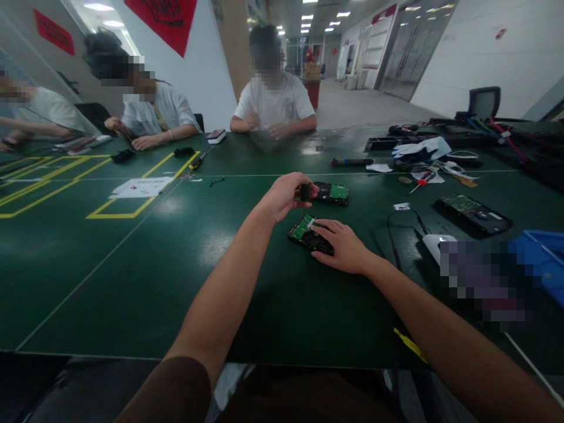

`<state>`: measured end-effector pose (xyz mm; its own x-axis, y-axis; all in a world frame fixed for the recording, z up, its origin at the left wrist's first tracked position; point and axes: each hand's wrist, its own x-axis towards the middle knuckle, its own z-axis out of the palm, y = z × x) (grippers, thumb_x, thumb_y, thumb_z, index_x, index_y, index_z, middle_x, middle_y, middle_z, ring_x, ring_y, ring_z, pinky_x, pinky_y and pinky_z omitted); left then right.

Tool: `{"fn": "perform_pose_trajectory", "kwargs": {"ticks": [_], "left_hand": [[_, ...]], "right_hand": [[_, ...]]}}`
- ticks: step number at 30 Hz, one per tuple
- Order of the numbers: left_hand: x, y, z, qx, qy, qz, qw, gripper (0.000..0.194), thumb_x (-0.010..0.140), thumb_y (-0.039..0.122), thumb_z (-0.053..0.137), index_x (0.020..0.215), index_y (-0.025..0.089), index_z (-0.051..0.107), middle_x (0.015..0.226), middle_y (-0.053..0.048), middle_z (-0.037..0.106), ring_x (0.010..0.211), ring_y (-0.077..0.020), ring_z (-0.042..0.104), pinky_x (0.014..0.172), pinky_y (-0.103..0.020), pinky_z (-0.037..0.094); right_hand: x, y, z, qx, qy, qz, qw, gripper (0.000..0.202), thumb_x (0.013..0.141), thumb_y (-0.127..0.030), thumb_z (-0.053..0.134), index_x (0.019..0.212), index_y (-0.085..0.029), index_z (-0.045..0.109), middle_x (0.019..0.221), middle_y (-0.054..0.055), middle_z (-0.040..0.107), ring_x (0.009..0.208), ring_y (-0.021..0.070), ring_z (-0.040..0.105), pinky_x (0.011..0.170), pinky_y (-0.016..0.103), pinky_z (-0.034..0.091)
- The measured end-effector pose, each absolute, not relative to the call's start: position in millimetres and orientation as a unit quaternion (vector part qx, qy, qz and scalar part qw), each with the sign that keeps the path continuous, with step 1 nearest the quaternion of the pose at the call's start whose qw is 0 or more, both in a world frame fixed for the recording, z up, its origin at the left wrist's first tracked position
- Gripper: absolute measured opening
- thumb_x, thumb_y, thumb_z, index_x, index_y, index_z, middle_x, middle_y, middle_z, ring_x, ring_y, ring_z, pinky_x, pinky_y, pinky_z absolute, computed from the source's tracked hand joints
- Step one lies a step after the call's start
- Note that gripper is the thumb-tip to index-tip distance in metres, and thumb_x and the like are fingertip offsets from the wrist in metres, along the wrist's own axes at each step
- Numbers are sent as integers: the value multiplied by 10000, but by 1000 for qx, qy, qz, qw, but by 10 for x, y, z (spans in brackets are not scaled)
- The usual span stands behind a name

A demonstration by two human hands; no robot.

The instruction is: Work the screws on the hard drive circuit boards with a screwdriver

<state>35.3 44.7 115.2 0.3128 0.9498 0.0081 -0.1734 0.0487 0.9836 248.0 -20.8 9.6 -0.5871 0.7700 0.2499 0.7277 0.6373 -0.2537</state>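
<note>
A hard drive with a green circuit board (pixel 304 230) lies in front of me on the dark green table (pixel 176 276). My right hand (pixel 339 242) rests on its right part, fingers spread over its edge and top. Above the drive, my left hand (pixel 288 194) is closed around the dark handle of a screwdriver (pixel 305 191); a thin shaft seems to point down at the board. Just behind them lies a second hard drive (pixel 338 192), its left end partly hidden by my left hand.
At right are another drive (pixel 473 214), a blue bin (pixel 541 258), a cabled white device (pixel 434 244) and a red screwdriver (pixel 423 181). Gloves (pixel 420 150) and cables lie farther back. Papers (pixel 141 188) lie left. Several people sit across the table.
</note>
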Motion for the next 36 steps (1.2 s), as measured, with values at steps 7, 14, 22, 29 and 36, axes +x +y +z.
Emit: {"fn": "perform_pose_trajectory", "kwargs": {"ticks": [7,14,22,29,36], "left_hand": [[329,475,1124,561,411,483,531,184,817,305,616,805,165,736,964,-111,668,834,-184,595,556,-236,504],[331,496,1105,537,397,500,551,155,826,296,629,871,161,690,870,-90,670,787,-179,631,581,-259,532],[332,510,1069,518,353,505,593,146,841,298,628,854,159,669,893,-88,690,866,-200,679,636,-289,583],[323,492,1095,546,372,490,569,188,842,311,639,853,148,733,867,-74,648,799,-166,621,558,-232,513],[321,503,1079,523,361,485,601,190,890,314,585,927,154,682,838,-90,708,803,-184,680,588,-251,537]], "right_hand": [[2476,-214,119,-421,-890,63,163,709,944,-569,641,1547,-219,514,1627,153,461,1459,406,437,1147,614,403],[2477,-209,111,-420,-890,60,167,704,944,-561,644,1553,-233,511,1624,153,467,1455,411,441,1141,622,406],[2479,-206,109,-421,-889,59,169,707,939,-578,643,1548,-243,514,1621,147,469,1446,415,449,1129,635,414],[2476,-213,113,-420,-889,57,170,697,939,-574,642,1545,-249,520,1611,144,480,1443,408,452,1128,621,418],[2476,-207,105,-420,-888,59,177,704,935,-586,649,1550,-269,517,1607,137,486,1434,411,459,1127,625,412]]}}
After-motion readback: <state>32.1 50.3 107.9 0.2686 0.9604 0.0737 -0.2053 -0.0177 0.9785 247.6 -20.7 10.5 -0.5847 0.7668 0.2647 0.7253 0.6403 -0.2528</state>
